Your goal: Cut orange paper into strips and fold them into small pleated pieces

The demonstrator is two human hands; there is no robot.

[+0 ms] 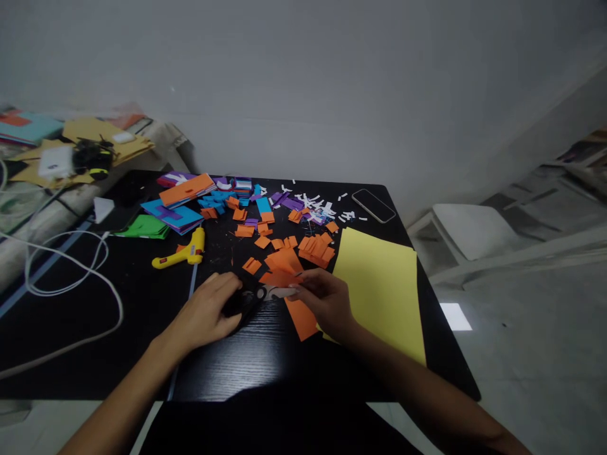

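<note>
Black table [237,374] against a pale wall, its top crowded beyond the hands. Left hand [213,308] wrapped round the dark handles of a pair of scissors [262,293], blades pointing right; right hand [329,302] pinching a piece of orange paper [279,279] between thumb and fingers, right by the blade tips. That piece sits near the table's middle, over a longer orange strip [302,320], which slants toward the near edge. Small folded orange tabs [317,250] crowd just beyond, close to the work; blue pieces [215,201], purple pieces [287,201] and white scraps [318,206] scatter farther back. Yellow sheets [384,278] lie at right, the right wrist crossing their near part. Yellow glue gun [193,249] on its side, beyond the left hand; green paper [145,227] and blue folded paper [179,216] behind it. A phone [374,206] lies flat near the far right corner. White cable [111,297] loops over the left side, running out of frame. Hard to make out: which fingers are through the scissor handles, and whether the blades touch the paper's edge. Side heap at far left blurred and cut off, a dark object [92,158] on it unclear. White seat [474,230] stands beyond the table's right edge.
</note>
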